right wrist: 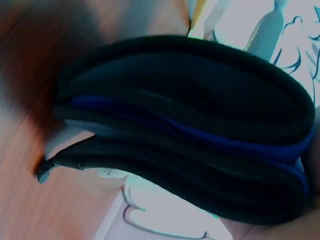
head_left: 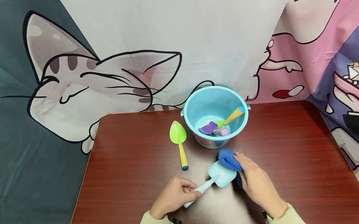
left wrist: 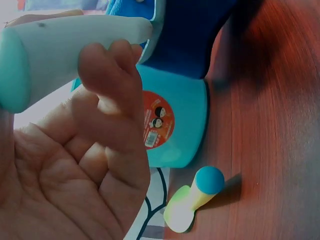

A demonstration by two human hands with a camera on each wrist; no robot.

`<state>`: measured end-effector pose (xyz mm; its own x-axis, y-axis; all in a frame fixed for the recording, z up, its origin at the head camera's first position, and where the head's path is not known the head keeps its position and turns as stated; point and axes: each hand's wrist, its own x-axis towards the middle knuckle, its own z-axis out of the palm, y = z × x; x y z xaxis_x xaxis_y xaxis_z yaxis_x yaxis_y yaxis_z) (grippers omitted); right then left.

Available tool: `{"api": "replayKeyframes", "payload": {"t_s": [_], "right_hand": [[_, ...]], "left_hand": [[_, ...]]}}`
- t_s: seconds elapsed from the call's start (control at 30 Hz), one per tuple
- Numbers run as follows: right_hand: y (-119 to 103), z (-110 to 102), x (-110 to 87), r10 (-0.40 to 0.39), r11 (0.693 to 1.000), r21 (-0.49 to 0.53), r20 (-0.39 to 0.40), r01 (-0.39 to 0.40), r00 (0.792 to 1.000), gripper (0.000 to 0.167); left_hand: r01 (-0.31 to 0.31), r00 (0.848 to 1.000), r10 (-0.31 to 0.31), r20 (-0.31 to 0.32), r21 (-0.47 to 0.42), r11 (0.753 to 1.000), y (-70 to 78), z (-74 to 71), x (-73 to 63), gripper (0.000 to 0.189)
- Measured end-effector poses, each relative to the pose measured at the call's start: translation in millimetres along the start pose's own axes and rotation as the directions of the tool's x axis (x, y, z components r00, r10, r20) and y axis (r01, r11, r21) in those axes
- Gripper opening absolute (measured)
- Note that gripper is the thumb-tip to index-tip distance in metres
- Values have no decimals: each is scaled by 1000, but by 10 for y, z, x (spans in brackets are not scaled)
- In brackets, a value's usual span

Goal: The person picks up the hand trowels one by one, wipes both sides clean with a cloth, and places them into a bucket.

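Note:
My left hand [head_left: 175,195] pinches the white handle of a light blue toy shovel [head_left: 221,176], tilted over the table with its blade to the right. A folded blue cloth [head_left: 228,159] is gripped in my right hand [head_left: 258,183] and lies over the far right edge of that blade. In the left wrist view, the handle's pale end [left wrist: 65,50] sits between thumb and fingers, while the palm faces the camera. Dark folds of the cloth [right wrist: 185,115] fill the right wrist view and hide most of the shovel.
Beyond the hands stands a light blue bucket [head_left: 214,142] holding a purple piece [head_left: 208,128] and a yellow-handled tool [head_left: 234,115]. Left of it lies a green trowel [head_left: 178,134] with a yellow handle. A patterned curtain [head_left: 142,27] hangs behind the brown table [head_left: 116,172].

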<state>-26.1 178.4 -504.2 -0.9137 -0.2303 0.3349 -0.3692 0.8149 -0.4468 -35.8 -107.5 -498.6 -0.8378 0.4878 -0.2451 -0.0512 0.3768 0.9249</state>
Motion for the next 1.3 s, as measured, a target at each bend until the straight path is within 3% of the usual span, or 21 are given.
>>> {"api": "replayKeyframes", "payload": {"t_s": [0.33, 0.57, 0.77, 1.0, 1.1, 1.3], "right_hand": [[175, -201, 13, 117, 993, -4, -71, -118, 991, 48], [237, -231, -9, 122, 992, -13, -99, -124, 988, 48], [213, -253, -4, 121, 992, -8, -105, -122, 987, 49], [111, -298, 31, 99, 995, -2, -129, -101, 987, 51], [73, -308, 37, 89, 996, -4, -128, -90, 988, 53], [-4, -327, 45, 57, 998, -6, -134, -58, 989, 54]], "left_hand": [[23, 999, -22, 41, -22, 999, -17, -42, -27, 9], [57, 998, -53, 40, -131, 990, -44, -42, -12, 10], [17, 999, -17, -31, -10, 1000, -50, -31, 15, 19], [-12, 995, 22, -92, 107, 994, -82, -1, 45, 24], [-19, 991, 39, -125, 157, 987, -103, 8, 56, 14], [-74, 978, 110, -177, 200, 977, -135, 49, 76, 23]]}}
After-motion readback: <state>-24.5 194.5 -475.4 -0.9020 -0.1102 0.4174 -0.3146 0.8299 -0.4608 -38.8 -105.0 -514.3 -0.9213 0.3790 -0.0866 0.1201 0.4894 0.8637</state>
